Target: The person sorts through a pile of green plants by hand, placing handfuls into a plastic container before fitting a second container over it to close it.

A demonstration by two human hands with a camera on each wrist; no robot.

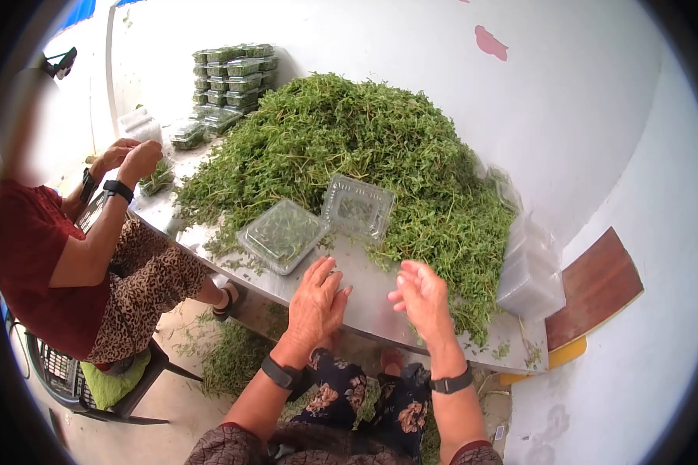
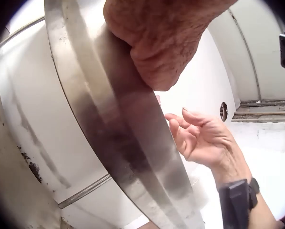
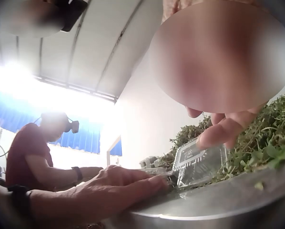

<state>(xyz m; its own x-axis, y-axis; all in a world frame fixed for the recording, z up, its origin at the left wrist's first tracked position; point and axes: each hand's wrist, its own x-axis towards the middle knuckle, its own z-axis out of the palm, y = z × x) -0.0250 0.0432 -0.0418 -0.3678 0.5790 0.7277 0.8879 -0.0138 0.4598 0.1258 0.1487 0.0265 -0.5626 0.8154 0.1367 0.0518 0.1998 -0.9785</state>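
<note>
Your bench (image 1: 371, 298), bare metal along its front edge, carries a big heap of leafy green stems (image 1: 357, 128). Filled clear boxes (image 1: 236, 81) stand stacked at its far left, nested clear containers (image 1: 531, 275) at its right, and loose sprigs (image 1: 502, 350) (just a few) near that end.

Left hand (image 1: 316, 301), right hand (image 1: 425, 300) — loose, apart

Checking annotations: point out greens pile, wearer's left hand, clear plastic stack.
Greens pile (image 1: 364, 139): head view, middle of the heap.
Wearer's left hand (image 1: 315, 304): head view, back of hand.
Clear plastic stack (image 1: 530, 277): head view, near side.
</note>
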